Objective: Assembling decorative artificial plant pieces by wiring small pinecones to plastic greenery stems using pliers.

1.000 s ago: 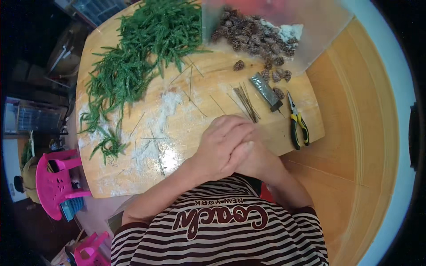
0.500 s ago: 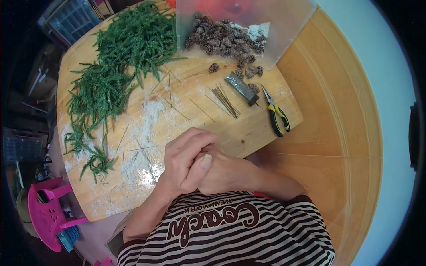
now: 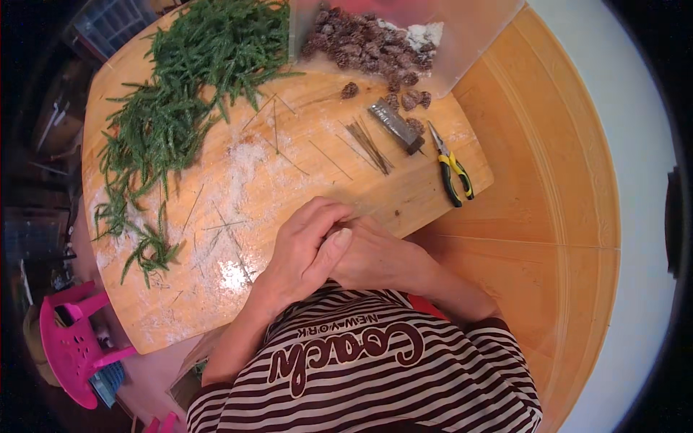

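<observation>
Since the earlier frames both hands have stayed joined at the near edge of the bench (image 3: 433,209), while the head has tipped, so the whole board sits a little differently in view. The left hand (image 3: 307,249) lies folded over the right hand (image 3: 375,252), fingers curled and pressed together at about six o'clock from the board's middle. Whether anything thin is pinched between them cannot be told; the overlap hides it.

By the look of it, the person is working something small between the palms. A next reach would probably call for a fine pinch, since the nearest loose things are slender wires.

A bundle of thin dark wires (image 3: 369,144) lies at one o'clock from the hands, stiff and straight, fanned slightly. Just beyond it sits a small grey metal bar (image 3: 393,123), flat and oblong. Yellow-handled pliers (image 3: 451,169) rest at two o'clock, jaws pointing away from the person. Brown pine cones (image 3: 364,47), rough and scaly, are heaped in a clear plastic tub (image 3: 476,36) at twelve o'clock, with a few spilled onto the wood. Green needle sprigs (image 3: 188,94), soft and feathery, spread across ten and eleven o'clock. White powder (image 3: 242,159) dusts the pale, smooth wooden top. A pink plastic stool (image 3: 68,346) stands at eight o'clock, below the bench.
</observation>
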The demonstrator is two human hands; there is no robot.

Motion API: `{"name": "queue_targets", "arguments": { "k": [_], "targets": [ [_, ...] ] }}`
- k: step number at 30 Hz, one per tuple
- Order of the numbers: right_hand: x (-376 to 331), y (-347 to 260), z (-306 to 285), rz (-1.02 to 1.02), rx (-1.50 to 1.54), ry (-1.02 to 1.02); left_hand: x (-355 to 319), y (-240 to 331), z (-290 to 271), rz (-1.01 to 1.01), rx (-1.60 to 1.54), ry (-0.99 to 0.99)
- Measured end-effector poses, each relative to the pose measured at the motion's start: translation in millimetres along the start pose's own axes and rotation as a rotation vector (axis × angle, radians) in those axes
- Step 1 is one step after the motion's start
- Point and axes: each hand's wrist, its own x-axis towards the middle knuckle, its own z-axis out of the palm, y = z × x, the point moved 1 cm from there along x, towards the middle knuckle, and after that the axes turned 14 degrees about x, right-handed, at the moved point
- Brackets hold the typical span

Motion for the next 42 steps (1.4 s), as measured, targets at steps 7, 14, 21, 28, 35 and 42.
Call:
{"name": "queue_targets", "arguments": {
  "k": [7, 14, 21, 28, 35, 42],
  "targets": [
    [-0.5, 6.4, 2.6, -0.156, 0.015, 0.163, 3.0, 1.4, 2.8, 0.017, 0.009, 0.011],
    [-5.2, 13.8, -14.9, 0.167, 0.013, -0.155, 19.8, -0.9, 3.7, -0.048, 0.076, 0.013],
    [-7.8, 16.8, -16.8, 0.150, 0.051, -0.084, 51.9, -20.9, -6.0, -0.049, 0.239, 0.080],
    [-10.6, 19.3, -19.4, 0.194, 0.123, -0.092, 65.8, -34.6, -17.1, 0.022, 0.430, 0.142],
    [-4.5, 21.5, -20.8, 0.165, 0.129, -0.117, 69.3, -77.2, -66.5, -0.078, 0.666, 0.237],
    [-1.0, 27.2, -20.6, 0.192, 0.143, -0.141, 87.3, -84.9, -91.6, -0.160, 0.798, 0.278]
  ]
}}
